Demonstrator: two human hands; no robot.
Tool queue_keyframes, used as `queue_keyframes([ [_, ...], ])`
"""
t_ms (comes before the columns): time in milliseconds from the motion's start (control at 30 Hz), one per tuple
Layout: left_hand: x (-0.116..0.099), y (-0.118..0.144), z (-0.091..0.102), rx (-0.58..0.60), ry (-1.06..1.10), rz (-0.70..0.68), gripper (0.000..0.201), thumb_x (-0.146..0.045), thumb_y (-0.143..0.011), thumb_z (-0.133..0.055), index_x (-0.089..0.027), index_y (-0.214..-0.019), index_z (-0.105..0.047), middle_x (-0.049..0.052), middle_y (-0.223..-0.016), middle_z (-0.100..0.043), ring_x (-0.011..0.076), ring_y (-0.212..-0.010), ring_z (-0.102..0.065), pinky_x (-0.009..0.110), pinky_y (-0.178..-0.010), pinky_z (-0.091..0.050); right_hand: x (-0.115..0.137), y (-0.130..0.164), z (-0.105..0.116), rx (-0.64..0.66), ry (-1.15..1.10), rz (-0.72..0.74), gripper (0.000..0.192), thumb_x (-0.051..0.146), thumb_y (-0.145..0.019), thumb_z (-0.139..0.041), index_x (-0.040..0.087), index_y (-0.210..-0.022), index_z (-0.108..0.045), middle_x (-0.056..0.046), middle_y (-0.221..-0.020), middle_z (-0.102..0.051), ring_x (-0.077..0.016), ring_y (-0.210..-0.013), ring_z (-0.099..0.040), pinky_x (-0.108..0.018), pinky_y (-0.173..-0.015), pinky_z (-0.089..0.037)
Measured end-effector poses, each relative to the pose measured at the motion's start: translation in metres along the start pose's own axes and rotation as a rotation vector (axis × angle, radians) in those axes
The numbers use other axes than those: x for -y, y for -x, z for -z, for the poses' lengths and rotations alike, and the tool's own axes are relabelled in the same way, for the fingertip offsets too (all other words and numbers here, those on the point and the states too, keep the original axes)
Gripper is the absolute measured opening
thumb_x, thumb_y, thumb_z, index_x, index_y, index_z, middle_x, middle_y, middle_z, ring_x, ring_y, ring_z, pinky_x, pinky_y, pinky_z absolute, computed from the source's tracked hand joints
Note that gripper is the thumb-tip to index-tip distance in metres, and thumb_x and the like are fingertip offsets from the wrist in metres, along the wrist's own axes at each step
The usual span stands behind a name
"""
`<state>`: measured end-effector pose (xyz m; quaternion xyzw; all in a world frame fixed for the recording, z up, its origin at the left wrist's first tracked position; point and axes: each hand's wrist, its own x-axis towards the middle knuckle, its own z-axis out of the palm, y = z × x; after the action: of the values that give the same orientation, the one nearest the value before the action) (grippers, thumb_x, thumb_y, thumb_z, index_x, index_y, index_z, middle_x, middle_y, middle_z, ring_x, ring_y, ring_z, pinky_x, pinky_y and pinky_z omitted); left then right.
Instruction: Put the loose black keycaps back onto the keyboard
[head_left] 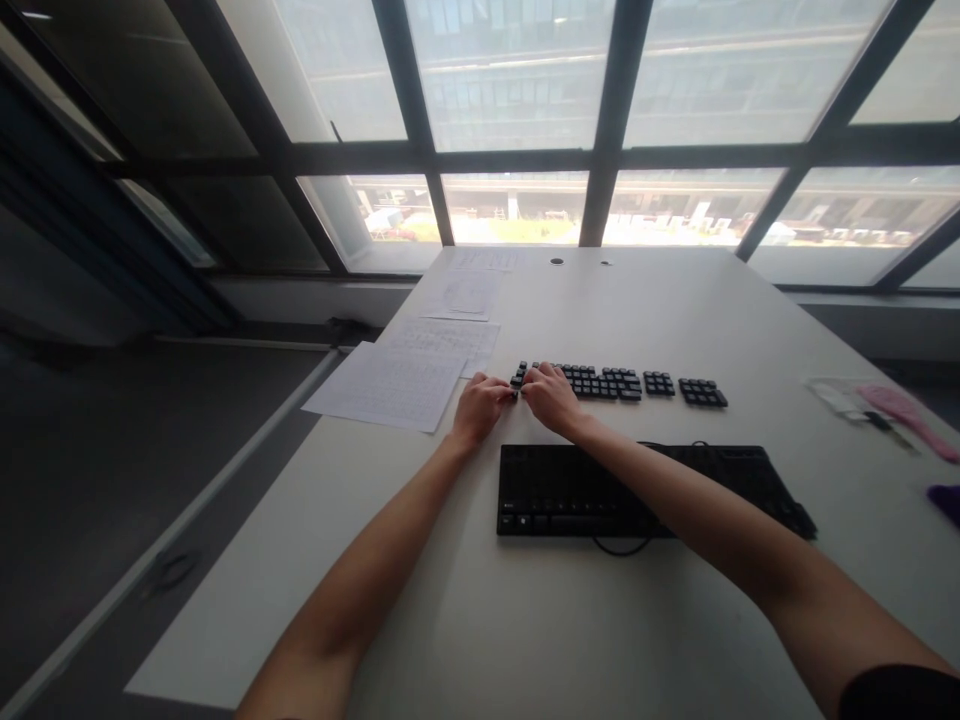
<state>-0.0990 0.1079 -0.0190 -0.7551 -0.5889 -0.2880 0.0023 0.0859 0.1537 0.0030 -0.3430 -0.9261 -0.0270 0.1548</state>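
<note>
No legible text anywhere.

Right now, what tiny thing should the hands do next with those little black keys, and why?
Probably lift one keycap clear of the keycap rows and bring it toward the keyboard. Left hand and right hand meet at the rows' left end, pinching there, and the keyboard looks mostly bare of caps.

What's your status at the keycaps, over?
Both hands, left hand and right hand, meet at the left end of the laid-out keycaps. Stripped keyboard lies nearer. Papers lie to the left, apart.
</note>
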Motion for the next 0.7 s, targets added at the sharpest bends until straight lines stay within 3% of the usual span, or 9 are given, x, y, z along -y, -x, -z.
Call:
queue_keyframes([
  [167, -0.001, 0.009, 0.009, 0.009, 0.025, 0.021, 0.012, -0.019, -0.087, -0.074, -0.026, -0.094, -0.081, 0.003, -0.096, -0.078, 0.023, -0.094, -0.063, 0.039, -0.093, -0.049, 0.002, -0.007, 0.001, 0.031, -0.034, -0.002, 0.027, 0.015, -0.098, -0.051, 0.015, -0.088, -0.076, -0.014, -0.1, -0.073, -0.0284, -0.105, -0.05, -0.042, -0.092, -0.032],
  [333, -0.022, 0.037, 0.038, -0.029, 0.231, 0.048, 0.008, -0.022, -0.083, -0.079, -0.024, -0.091, -0.08, 0.002, -0.092, -0.079, 0.0212, -0.09, -0.068, 0.037, -0.089, -0.051, 0.013, -0.005, 0.012, -0.001, -0.076, -0.022, 0.023, 0.015, -0.097, -0.054, 0.015, -0.089, -0.075, -0.013, -0.097, -0.074, -0.027, -0.1, -0.055, -0.039, -0.091, -0.035],
  [533, -0.058, 0.09, 0.076, 0.108, 0.571, 0.073, 0.009, -0.027, -0.088, -0.075, -0.024, -0.095, -0.08, 0.004, -0.097, -0.078, 0.0192, -0.089, -0.072, 0.032, -0.084, -0.056, 0.043, 0.056, 0.042, -0.157, -0.546, -0.103, 0.011, 0.013, -0.089, -0.066, 0.019, -0.083, -0.074, -0.005, -0.085, -0.073, -0.0201, -0.082, -0.065, -0.031, -0.078, -0.046],
  [700, -0.068, 0.112, 0.08, 0.2, 0.61, 0.055, 0.008, -0.025, -0.088, -0.074, -0.024, -0.092, -0.081, 0.005, -0.093, -0.077, 0.0184, -0.085, -0.072, 0.03, -0.079, -0.057, 0.064, 0.112, 0.048, -0.136, -0.787, -0.174, 0.011, 0.013, -0.086, -0.07, 0.022, -0.083, -0.073, -0.003, -0.084, -0.075, -0.0206, -0.077, -0.068, -0.033, -0.075, -0.052],
])
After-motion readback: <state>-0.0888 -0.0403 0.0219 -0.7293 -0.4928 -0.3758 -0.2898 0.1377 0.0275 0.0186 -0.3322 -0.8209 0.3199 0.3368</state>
